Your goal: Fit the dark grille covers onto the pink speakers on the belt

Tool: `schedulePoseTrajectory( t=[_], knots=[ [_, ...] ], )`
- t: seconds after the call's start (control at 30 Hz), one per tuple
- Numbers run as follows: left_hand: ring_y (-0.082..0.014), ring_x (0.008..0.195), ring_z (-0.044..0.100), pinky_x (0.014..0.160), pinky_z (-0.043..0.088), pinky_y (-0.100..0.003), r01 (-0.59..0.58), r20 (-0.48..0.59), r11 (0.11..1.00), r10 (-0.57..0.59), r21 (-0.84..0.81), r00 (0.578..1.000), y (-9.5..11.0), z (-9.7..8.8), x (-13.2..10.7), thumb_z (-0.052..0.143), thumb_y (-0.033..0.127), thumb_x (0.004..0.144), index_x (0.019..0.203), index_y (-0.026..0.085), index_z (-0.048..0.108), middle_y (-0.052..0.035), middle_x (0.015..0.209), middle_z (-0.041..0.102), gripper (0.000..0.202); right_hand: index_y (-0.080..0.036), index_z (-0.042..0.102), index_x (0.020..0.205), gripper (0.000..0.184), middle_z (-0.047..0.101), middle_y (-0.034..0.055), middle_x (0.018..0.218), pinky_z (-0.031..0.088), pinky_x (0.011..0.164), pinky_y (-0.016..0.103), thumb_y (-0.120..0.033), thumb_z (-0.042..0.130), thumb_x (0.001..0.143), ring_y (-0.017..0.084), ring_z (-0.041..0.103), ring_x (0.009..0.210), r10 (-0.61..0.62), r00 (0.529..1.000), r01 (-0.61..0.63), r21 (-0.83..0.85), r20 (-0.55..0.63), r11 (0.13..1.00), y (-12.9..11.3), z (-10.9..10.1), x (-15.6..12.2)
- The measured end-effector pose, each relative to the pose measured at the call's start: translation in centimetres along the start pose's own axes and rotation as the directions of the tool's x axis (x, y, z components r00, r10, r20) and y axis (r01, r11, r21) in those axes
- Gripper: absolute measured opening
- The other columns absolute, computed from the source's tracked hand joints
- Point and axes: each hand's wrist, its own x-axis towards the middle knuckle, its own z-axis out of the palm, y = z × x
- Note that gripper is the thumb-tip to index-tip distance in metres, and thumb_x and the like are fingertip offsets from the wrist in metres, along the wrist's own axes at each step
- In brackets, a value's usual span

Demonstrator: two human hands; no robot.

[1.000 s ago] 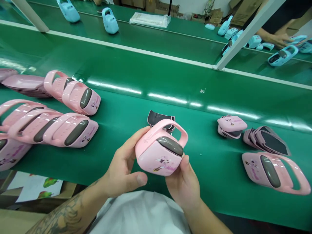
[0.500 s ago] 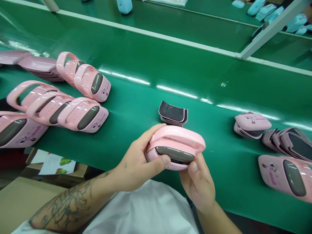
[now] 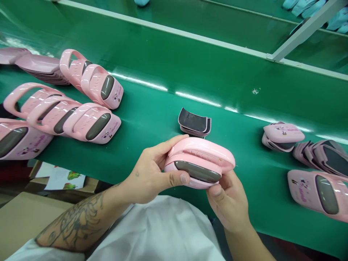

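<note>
A pink plastic housing (image 3: 199,154) with a loop handle and a dark oval window is held in front of me, above the table's near edge. My left hand (image 3: 152,174) grips its left end, thumb lying across the front below the window. My right hand (image 3: 230,197) closes on the right end, its thumb at the lower front corner and its other fingers partly hidden behind. Just beyond the housing lies a small stack of curved pink panels (image 3: 194,121), dark inner faces up.
Several similar pink housings (image 3: 92,123) stand at left, with stacked pale pink trays (image 3: 40,67) behind. At right are stacked printed panels (image 3: 284,134), dark-faced panels (image 3: 331,157) and another housing (image 3: 315,192). A metal rail (image 3: 174,30) crosses the back. Cardboard boxes (image 3: 32,214) sit below left.
The dark gap below the housing's window has narrowed. Both hands still hold the housing, and my right hand has shifted slightly right. The camera view has tilted down a little.
</note>
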Motion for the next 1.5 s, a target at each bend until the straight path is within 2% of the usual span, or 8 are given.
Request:
schedulePoseTrajectory(
  t=[0.1,0.27,0.47,0.7,0.87,1.03,1.2,1.5],
  knots=[
    [-0.0309,0.13,0.07,0.107,0.057,-0.037,0.027,-0.025,0.997,-0.025,0.071,0.999,0.0,-0.4,-0.4,0.09,0.031,0.088,0.153,0.031,0.065,-0.005,0.14,0.075,0.07,-0.028,0.054,0.156,0.071,0.067,0.0166,0.153,0.059,0.112,0.063,-0.06,0.075,0.096,0.041,0.064,0.143,0.035,0.999,-0.035,0.034,-0.004,0.999,0.1,0.1,0.0],
    [-0.0358,0.142,0.062,0.114,0.052,-0.04,0.117,-0.061,0.984,-0.11,0.131,0.992,0.1,-0.4,-0.7,0.092,0.038,0.085,0.162,0.027,0.055,-0.0086,0.154,0.068,0.086,-0.027,0.041,0.166,0.078,0.06,0.0176,0.162,0.052,0.119,0.068,-0.062,0.067,0.101,0.041,0.058,0.15,0.066,0.998,-0.066,0.012,0.003,0.998,0.5,0.0,-0.7],
    [-0.0365,0.128,0.071,0.101,0.059,-0.039,0.128,-0.029,0.99,-0.13,-0.058,0.991,-0.6,-0.3,-0.1,0.098,0.032,0.076,0.157,0.023,0.062,-0.0129,0.142,0.075,0.089,-0.034,0.056,0.159,0.064,0.052,0.0091,0.171,0.044,0.127,0.069,-0.05,0.075,0.1,0.041,0.047,0.159,0.18,0.978,-0.153,0.219,-0.107,0.964,-0.1,0.5,-1.5],
    [-0.0383,0.139,0.066,0.11,0.057,-0.04,0.086,0.047,0.99,-0.081,-0.116,0.996,-1.0,-0.6,0.9,0.102,0.02,0.067,0.143,0.023,0.075,-0.0121,0.146,0.075,0.081,-0.034,0.058,0.158,0.059,0.056,0.011,0.167,0.05,0.122,0.07,-0.046,0.074,0.102,0.042,0.054,0.154,0.19,0.959,-0.166,0.128,-0.208,0.978,-0.4,-0.5,-3.4],
    [-0.0364,0.132,0.072,0.105,0.06,-0.039,0.072,0.054,0.987,-0.065,-0.147,0.996,-1.9,-1.1,1.0,0.103,0.018,0.065,0.137,0.024,0.079,-0.0113,0.14,0.078,0.077,-0.035,0.057,0.159,0.082,0.062,0.0133,0.162,0.065,0.104,0.061,-0.045,0.092,0.086,0.044,0.068,0.139,0.181,0.949,-0.2,-0.051,-0.257,0.978,-0.7,-0.6,-3.6],
    [-0.0284,0.119,0.078,0.097,0.062,-0.032,0.016,0.064,0.976,-0.003,-0.216,0.998,-2.9,-2.1,1.4,0.099,0.031,0.078,0.141,0.027,0.076,-0.0092,0.132,0.081,0.067,-0.036,0.056,0.158,0.08,0.06,0.0095,0.164,0.053,0.122,0.058,-0.046,0.092,0.087,0.038,0.06,0.15,0.155,0.977,-0.155,0.011,-0.148,0.988,-1.0,0.1,-2.0],
    [-0.0327,0.112,0.079,0.087,0.064,-0.034,-0.013,0.102,0.982,0.033,-0.19,0.994,-3.4,-2.5,1.9,0.092,0.045,0.086,0.141,0.022,0.076,-0.0148,0.126,0.082,0.061,-0.032,0.059,0.155,0.073,0.063,0.0092,0.16,0.045,0.129,0.057,-0.045,0.09,0.089,0.036,0.057,0.151,0.172,0.985,-0.169,0.087,-0.022,0.982,-1.7,0.7,-0.3],
    [-0.0362,0.111,0.078,0.086,0.065,-0.039,-0.058,0.06,0.993,0.065,-0.104,0.996,-3.6,-2.6,1.6,0.09,0.049,0.086,0.13,0.017,0.079,-0.0177,0.124,0.081,0.055,-0.029,0.062,0.149,0.068,0.068,0.0095,0.153,0.049,0.125,0.054,-0.048,0.089,0.089,0.036,0.061,0.145,0.155,0.988,-0.152,0.111,-0.016,0.982,-2.5,1.0,0.6]
  ],
)
